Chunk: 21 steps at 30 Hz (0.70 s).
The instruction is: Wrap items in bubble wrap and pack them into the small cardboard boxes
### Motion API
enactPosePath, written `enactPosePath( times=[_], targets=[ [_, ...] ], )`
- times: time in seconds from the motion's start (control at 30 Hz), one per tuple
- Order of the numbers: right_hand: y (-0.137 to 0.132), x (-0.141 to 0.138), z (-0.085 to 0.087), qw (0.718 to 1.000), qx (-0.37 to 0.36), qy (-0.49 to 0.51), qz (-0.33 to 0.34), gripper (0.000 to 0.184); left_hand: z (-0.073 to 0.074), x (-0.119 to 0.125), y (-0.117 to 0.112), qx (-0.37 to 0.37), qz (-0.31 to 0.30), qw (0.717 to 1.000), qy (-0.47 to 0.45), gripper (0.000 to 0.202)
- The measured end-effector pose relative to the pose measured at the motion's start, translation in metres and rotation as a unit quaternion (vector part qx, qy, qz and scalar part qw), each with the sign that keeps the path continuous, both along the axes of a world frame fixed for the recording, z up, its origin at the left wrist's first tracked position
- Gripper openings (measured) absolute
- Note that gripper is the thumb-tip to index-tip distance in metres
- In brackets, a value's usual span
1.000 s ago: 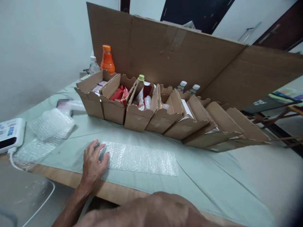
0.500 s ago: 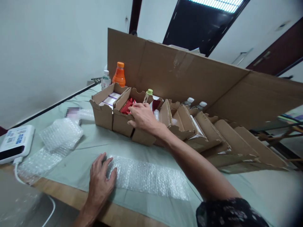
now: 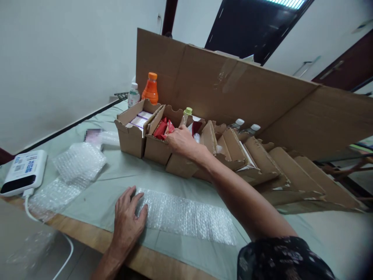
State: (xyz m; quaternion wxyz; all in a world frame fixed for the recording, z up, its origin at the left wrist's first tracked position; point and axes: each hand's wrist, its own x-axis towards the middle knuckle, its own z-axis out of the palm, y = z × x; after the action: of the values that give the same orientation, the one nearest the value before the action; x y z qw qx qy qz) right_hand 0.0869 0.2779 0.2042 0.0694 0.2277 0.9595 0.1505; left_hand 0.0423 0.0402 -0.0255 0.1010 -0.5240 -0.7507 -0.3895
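Right hand [image 3: 182, 142] curls over shiny red packets [image 3: 162, 128] in the second brown cardboard box [image 3: 155, 151], can't tell if it's gripping. Left hand [image 3: 126, 217] lies flat, open, on the clear bubble-wrap strip [image 3: 189, 214] in front of that box. A careless yank could tip the box imo.

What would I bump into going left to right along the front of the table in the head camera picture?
white device → crumpled bubble wrap → left hand → flat bubble wrap sheet

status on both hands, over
Left hand flat on clear bubble-wrap strip. Right hand at red packets in brown cardboard tray, grip unclear. Green-capped bottle close behind.
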Motion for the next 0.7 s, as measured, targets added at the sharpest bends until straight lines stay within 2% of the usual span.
enactPosePath(
  times=[0.07, 0.17, 0.23, 0.3, 0.37, 0.43, 0.57, 0.63, 0.7],
  targets=[
    [-0.011, 0.023, -0.001, 0.993, 0.010, 0.106, 0.054, 0.025, 0.000, -0.001, 0.000, -0.001, -0.002, 1.000, 0.001, 0.024],
    [-0.038, 0.085, -0.014, 0.950, 0.001, 0.292, 0.108, 0.029, 0.001, -0.004, -0.001, -0.003, -0.009, 1.000, -0.002, 0.025],
    [-0.061, 0.136, -0.034, 0.934, -0.035, 0.344, 0.094, 0.023, 0.003, -0.007, -0.003, -0.009, -0.013, 1.000, -0.009, 0.026],
    [-0.084, 0.183, -0.062, 0.936, -0.087, 0.335, 0.058, 0.020, 0.008, -0.008, -0.006, -0.011, -0.008, 1.000, -0.010, 0.027],
    [-0.107, 0.216, -0.093, 0.943, -0.142, 0.300, 0.014, 0.021, 0.016, -0.003, -0.009, -0.006, -0.002, 1.000, 0.004, 0.028],
    [-0.128, 0.225, -0.122, 0.944, -0.187, 0.271, -0.022, 0.026, 0.027, 0.008, -0.010, -0.002, -0.019, 0.999, 0.027, 0.027],
    [-0.148, 0.196, -0.160, 0.942, -0.234, 0.238, -0.035, 0.036, 0.043, 0.034, -0.008, -0.050, -0.146, 0.985, 0.079, 0.027],
    [-0.147, 0.190, -0.172, 0.946, -0.242, 0.213, -0.021, 0.040, 0.042, 0.038, -0.005, -0.111, -0.188, 0.971, 0.096, 0.028],
    [-0.144, 0.210, -0.182, 0.951, -0.233, 0.203, -0.029, 0.045, 0.034, 0.032, -0.001, -0.161, -0.205, 0.961, 0.094, 0.029]
  ],
)
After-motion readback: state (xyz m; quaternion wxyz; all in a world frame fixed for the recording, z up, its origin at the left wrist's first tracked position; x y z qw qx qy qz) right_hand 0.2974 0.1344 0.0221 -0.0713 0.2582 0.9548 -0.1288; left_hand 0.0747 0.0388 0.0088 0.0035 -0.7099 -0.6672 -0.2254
